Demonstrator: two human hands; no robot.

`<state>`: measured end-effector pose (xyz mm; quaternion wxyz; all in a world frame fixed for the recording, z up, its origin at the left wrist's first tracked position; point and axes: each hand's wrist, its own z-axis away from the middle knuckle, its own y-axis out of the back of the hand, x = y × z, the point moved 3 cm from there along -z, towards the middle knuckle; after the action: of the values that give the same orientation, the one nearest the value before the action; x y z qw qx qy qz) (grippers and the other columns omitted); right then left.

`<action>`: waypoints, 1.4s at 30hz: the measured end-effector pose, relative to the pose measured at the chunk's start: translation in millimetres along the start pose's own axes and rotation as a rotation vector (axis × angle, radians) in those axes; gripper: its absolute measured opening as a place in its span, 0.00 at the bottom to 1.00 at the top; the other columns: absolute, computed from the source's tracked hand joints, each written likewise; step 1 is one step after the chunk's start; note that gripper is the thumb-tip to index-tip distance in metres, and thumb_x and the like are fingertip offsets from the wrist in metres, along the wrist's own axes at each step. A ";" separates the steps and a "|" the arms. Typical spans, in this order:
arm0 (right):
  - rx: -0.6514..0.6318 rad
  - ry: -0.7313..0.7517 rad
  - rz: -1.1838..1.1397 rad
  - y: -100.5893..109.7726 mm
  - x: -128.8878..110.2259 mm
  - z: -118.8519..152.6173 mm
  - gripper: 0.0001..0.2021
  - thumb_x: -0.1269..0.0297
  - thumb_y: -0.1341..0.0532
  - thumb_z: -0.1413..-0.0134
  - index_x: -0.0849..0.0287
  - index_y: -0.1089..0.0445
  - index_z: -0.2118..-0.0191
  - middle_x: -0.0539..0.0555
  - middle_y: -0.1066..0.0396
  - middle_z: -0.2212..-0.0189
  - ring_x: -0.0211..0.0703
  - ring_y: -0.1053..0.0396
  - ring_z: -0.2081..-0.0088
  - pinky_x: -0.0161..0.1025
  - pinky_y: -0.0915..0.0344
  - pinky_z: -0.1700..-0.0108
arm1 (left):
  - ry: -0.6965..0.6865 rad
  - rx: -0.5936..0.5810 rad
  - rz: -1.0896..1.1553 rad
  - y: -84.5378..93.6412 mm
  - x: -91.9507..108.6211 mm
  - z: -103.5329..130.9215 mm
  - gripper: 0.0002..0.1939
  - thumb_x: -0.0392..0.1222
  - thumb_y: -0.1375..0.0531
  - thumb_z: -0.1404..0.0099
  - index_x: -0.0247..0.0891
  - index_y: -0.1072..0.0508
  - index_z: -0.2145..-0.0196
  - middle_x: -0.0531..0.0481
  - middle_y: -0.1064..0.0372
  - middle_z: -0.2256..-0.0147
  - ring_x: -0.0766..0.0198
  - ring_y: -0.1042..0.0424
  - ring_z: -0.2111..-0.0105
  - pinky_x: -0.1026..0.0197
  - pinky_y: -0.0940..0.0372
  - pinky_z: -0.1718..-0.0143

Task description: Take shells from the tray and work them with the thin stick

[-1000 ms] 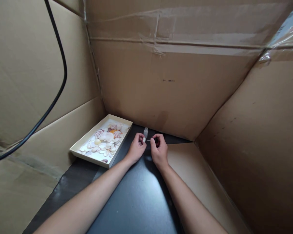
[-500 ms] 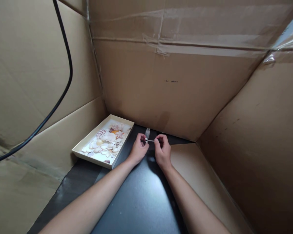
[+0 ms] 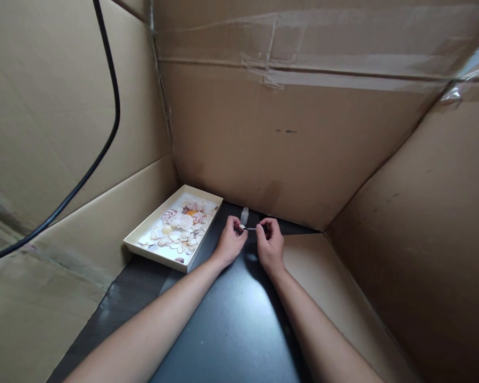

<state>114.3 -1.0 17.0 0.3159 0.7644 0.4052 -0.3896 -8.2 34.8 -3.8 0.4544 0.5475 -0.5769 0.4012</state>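
My left hand (image 3: 231, 242) is closed, with a small white shell (image 3: 241, 227) pinched at its fingertips. Between the thumb and fingers of my right hand (image 3: 270, 246) is a thin brush (image 3: 252, 229), held level. Its dark tip points left and appears to touch the shell; the fine detail is too small to make out. Just behind the two hands a small clear bottle (image 3: 245, 216) stands on the dark tabletop (image 3: 223, 324). My fingers hide part of the shell and the end of the brush.
Left of my hands lies a shallow cream tray (image 3: 155, 257) with many loose seashells (image 3: 180, 222). Cardboard walls (image 3: 239, 133) enclose the table, and a flat cardboard sheet (image 3: 323, 276) lies at the right. A black cable (image 3: 114, 101) hangs at the left.
The whole view has shifted slightly, so everything sits a little further right. Both hands keep their grips, and the brush tip stays at the shell.
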 end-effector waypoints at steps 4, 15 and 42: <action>0.017 0.003 0.023 0.2 -0.8 -0.2 0.07 0.60 0.43 0.47 0.58 0.38 0.65 0.46 0.40 0.75 0.34 0.44 0.75 0.33 0.45 0.72 | -0.005 -0.017 -0.016 0.1 -2.2 -1.1 0.12 0.31 0.43 0.45 0.39 0.44 0.66 0.57 0.44 0.70 0.73 0.40 0.73 0.69 0.43 0.71; 0.013 0.005 -0.006 2.2 0.0 -1.9 0.07 0.60 0.44 0.47 0.58 0.38 0.65 0.46 0.41 0.75 0.35 0.44 0.75 0.33 0.45 0.71 | -0.011 -0.020 -0.028 -0.4 -0.8 -1.9 0.12 0.28 0.44 0.46 0.39 0.43 0.66 0.57 0.44 0.70 0.72 0.40 0.72 0.70 0.43 0.70; -0.020 0.042 -0.016 0.0 -1.2 -0.2 0.06 0.61 0.44 0.45 0.58 0.37 0.65 0.47 0.39 0.73 0.34 0.43 0.74 0.33 0.44 0.70 | -0.037 -0.055 -0.011 -1.5 -3.4 -2.5 0.12 0.26 0.46 0.45 0.39 0.43 0.66 0.57 0.44 0.69 0.72 0.41 0.70 0.69 0.44 0.69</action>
<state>113.9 -1.2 18.1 0.3116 0.7661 0.4217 -0.3718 -6.6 38.1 -6.4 0.4607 0.5453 -0.5931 0.3723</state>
